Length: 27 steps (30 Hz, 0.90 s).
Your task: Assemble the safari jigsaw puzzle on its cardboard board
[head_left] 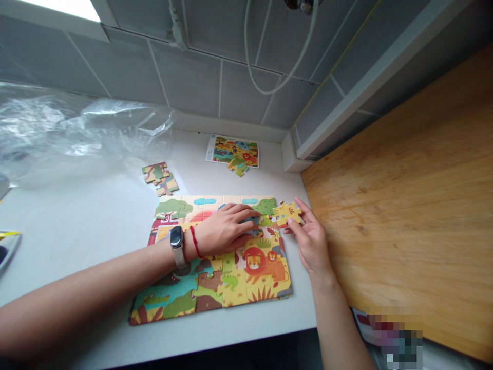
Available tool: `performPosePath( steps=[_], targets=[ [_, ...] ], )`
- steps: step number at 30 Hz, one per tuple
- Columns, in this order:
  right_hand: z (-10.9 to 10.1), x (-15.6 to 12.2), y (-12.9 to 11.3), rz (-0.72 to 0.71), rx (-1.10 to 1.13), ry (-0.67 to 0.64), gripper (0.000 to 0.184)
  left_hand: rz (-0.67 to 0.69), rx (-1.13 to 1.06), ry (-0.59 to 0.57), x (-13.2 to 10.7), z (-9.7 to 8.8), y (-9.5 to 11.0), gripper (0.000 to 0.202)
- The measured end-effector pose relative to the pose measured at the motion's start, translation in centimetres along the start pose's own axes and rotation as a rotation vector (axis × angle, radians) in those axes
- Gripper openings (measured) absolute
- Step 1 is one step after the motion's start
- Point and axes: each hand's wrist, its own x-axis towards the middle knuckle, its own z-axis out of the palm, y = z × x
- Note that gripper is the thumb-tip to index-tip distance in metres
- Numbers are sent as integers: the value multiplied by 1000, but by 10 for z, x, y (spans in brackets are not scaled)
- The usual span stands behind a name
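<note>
A colourful animal jigsaw puzzle (231, 280) lies partly assembled on the white counter (77, 216). My left hand (225, 228) rests flat on the puzzle's upper middle, fingers stretched out over the pieces; a watch and a red string are on that wrist. My right hand (310, 236) is at the puzzle's upper right corner, its fingers pinching a yellow puzzle piece (287, 212) that touches the puzzle's edge.
Two loose puzzle pieces (160, 179) lie behind the puzzle. A reference picture card (232, 150) with another piece on it lies by the tiled wall. Crumpled clear plastic (69, 128) covers the back left. A wooden surface (416, 195) borders the right.
</note>
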Motion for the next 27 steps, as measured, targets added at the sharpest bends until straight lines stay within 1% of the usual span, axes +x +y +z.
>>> performPosePath(
  steps=[3,5,9,16,19,21,25,27],
  targets=[
    [-2,1,0,-40,51,115,64,0,10,-2,0,0,0,21],
    [-3,2,0,-54,50,144,60,5,9,-1,0,0,0,21],
    [-2,1,0,-42,20,121,51,8,0,2,1,-1,0,21],
    [1,1,-2,-10,54,98,49,-2,-39,-1,1,-2,0,22],
    [1,0,-2,-6,74,93,48,-34,-180,32,2,-6,-2,28],
    [2,0,-2,-3,81,87,49,-106,-329,82,2,-10,-3,30],
    [2,0,-2,0,83,83,48,-332,-649,246,4,-16,-8,25],
    [2,0,-2,-1,87,77,48,-389,-814,360,5,-19,-10,24]
  ],
)
